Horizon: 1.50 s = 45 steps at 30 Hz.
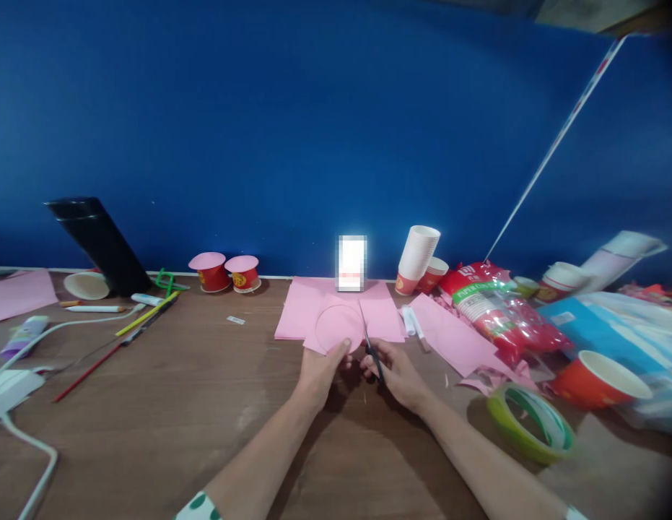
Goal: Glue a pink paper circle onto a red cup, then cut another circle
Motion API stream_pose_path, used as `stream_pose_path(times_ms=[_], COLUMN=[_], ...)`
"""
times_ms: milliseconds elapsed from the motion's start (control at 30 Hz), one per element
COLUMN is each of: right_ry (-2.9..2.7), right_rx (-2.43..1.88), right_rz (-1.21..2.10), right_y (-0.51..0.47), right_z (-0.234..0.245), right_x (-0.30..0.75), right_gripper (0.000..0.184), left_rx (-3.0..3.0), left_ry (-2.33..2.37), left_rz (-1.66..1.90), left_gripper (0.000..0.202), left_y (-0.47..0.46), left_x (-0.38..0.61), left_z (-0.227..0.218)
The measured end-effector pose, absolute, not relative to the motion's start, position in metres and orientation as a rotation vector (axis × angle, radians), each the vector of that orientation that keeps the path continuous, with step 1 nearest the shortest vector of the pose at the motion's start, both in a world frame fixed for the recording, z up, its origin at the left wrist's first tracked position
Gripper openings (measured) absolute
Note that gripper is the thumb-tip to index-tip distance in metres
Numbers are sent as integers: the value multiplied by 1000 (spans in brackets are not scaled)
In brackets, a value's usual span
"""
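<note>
Nearest the camera, on the brown wooden tabletop [206, 412], a green roll of tape [530, 425] lies well to the right of the right hand's [399, 372] fingers, with an orange-red paper cup [598, 377] tipped on its side just beyond it.

The two hands are held close together. The left hand [320, 367] is pinched, thumb on top, on the near edge of a round pink paper piece [337, 325], which is held up just beyond its fingertips. The fingers of the right hand are closed round the handles of a pair of dark-handled scissors [369, 338]. The blades' long axis runs away from the right fingers and slightly to the left, along the right-hand edge of the round piece. The right hand is the nearer to that edge.

Whether the blades are parted or shut cannot be made out, and the handles are hidden inside the grip.

Beyond the fingertips, flat pink paper sheets [300, 310] are spread out. Farther off and to the right, a leaning stack of white paper cups [418, 256] is seen against the blue wall [260, 130].
</note>
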State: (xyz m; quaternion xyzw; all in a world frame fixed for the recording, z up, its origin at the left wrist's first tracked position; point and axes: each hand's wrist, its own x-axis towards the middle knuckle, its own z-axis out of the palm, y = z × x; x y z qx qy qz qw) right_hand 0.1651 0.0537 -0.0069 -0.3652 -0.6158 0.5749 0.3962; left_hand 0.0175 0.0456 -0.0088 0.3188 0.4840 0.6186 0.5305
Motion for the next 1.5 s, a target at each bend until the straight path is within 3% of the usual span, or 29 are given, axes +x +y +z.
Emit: stream_pose_path(times_ms=[1500], right_ry=[-1536], right_rx=[-989], right_rz=[1459], right_y=[53], right_z=[-6], right_x=[166], right_gripper=[35], left_rx=[778], left_ry=[1080], left_rz=[1487], left_gripper=[31], left_y=[45], left_x=[17], left_z=[-7])
